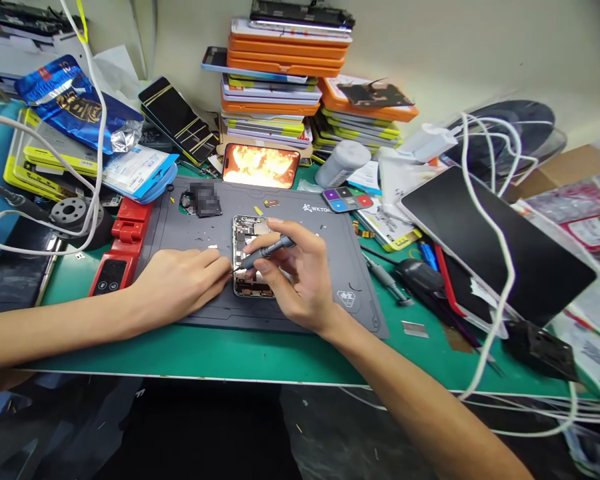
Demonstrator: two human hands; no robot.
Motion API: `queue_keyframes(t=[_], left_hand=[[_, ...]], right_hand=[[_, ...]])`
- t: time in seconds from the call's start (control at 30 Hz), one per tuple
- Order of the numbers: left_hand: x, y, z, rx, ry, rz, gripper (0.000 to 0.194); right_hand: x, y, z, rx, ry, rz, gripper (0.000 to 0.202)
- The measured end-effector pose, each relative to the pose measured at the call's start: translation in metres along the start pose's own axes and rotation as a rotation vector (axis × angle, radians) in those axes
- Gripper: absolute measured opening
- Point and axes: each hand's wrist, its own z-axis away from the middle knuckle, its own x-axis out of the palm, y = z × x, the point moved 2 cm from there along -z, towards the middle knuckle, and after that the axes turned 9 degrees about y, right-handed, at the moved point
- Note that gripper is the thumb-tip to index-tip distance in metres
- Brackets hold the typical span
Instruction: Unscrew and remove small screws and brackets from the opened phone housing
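An opened smartphone [239, 257] lies on the dark grey work mat [300, 313], its inner parts exposed. My right hand [303, 273] is closed round a grey precision screwdriver [266, 253]. The screwdriver slants down to the left, with its tip by the phone's left edge. Beside that same edge rests my left hand [185, 280], fingers curled together and their ends close to the screwdriver tip. Whatever the left fingertips hold, if anything, is hidden. My right hand covers the phone's lower right part.
Behind the mat a lit phone [261, 165] leans against stacked orange and yellow boxes [285, 57]. A red clamp-like device [113, 270] stands left. Toward the right lie another screwdriver [387, 280], a black-screened tablet [500, 240] and a looping white cable [505, 267].
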Motion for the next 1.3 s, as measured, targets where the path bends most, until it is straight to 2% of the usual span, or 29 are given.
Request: queue_keyframes(t=[0.23, 0.33, 0.43, 0.5, 0.6, 0.63, 0.7, 0.8, 0.97, 1.03, 1.17, 1.3], left_hand=[[-0.003, -0.001, 0.0, 0.018, 0.049, 0.032, 0.026], [-0.003, 0.001, 0.001, 0.029, 0.064, 0.029, 0.027], [-0.003, 0.002, 0.001, 0.046, 0.066, 0.022, 0.025], [-0.002, 0.002, 0.001, 0.046, 0.062, 0.02, 0.025], [-0.001, 0.002, 0.0, 0.04, 0.075, 0.027, 0.027], [-0.001, 0.001, 0.0, 0.043, 0.085, 0.027, 0.028], [-0.001, 0.0, -0.001, 0.054, 0.103, 0.021, 0.031], [-0.001, -0.001, -0.001, 0.07, 0.126, 0.004, 0.033], [0.0, -0.004, 0.001, 0.098, 0.145, -0.007, 0.038], [0.001, -0.004, 0.001, 0.104, 0.134, 0.0, 0.04], [0.002, -0.002, 0.0, 0.088, 0.124, 0.006, 0.038], [0.002, 0.0, 0.0, 0.07, 0.131, 0.005, 0.038]], right_hand=[[0.001, 0.002, 0.003, 0.034, -0.058, -0.009, 0.053], [0.0, 0.001, 0.002, 0.052, -0.046, -0.006, 0.051], [-0.003, -0.001, -0.002, 0.076, 0.031, 0.044, 0.048], [-0.01, -0.002, -0.007, 0.104, 0.135, 0.12, 0.05], [-0.029, -0.002, -0.019, 0.153, 0.321, 0.33, 0.048], [-0.037, -0.001, -0.024, 0.185, 0.347, 0.415, 0.045], [-0.05, 0.001, -0.034, 0.29, 0.281, 0.585, 0.037], [-0.064, 0.007, -0.044, 0.426, 0.066, 0.828, 0.029], [-0.072, 0.013, -0.045, 0.572, -0.252, 1.104, 0.028], [-0.072, 0.009, -0.043, 0.596, -0.348, 1.168, 0.028], [-0.075, -0.005, -0.04, 0.567, -0.441, 1.251, 0.028], [-0.076, -0.008, -0.033, 0.58, -0.576, 1.295, 0.024]])
